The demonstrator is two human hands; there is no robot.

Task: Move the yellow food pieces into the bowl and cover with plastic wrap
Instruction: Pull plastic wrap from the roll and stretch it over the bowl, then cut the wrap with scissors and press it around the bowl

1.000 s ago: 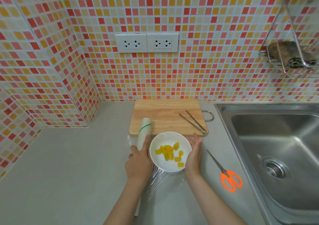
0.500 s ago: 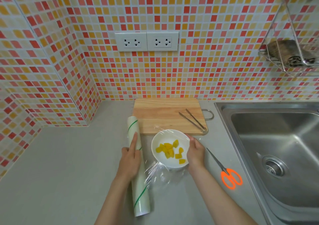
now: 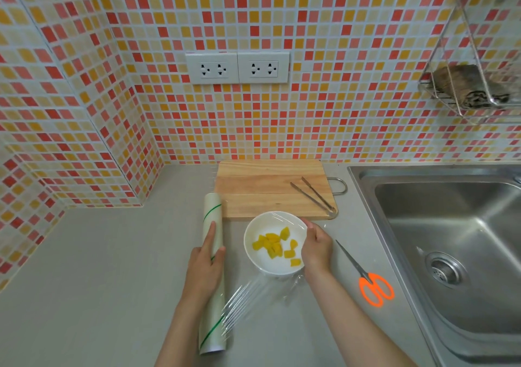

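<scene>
A white bowl [image 3: 260,225] stands on the counter in front of the cutting board, with several yellow food pieces [image 3: 275,246] inside. Clear plastic wrap [image 3: 253,296] stretches from the roll across the bowl, its film wrinkled on the counter in front. The plastic wrap roll [image 3: 212,304] lies lengthwise to the left of the bowl. My left hand [image 3: 204,268] rests on the roll with the index finger extended along it. My right hand [image 3: 317,247] grips the bowl's right rim, pressing the film there.
A wooden cutting board [image 3: 270,189] lies behind the bowl with metal tongs [image 3: 314,196] on its right side. Orange-handled scissors [image 3: 366,279] lie right of the bowl. A steel sink [image 3: 451,242] is at the right. Tiled walls close the back and left.
The roll has been drawn away from the bowl to the left and laid flat, stretching film over the bowl. My right hand shifted up along the bowl's right rim.
</scene>
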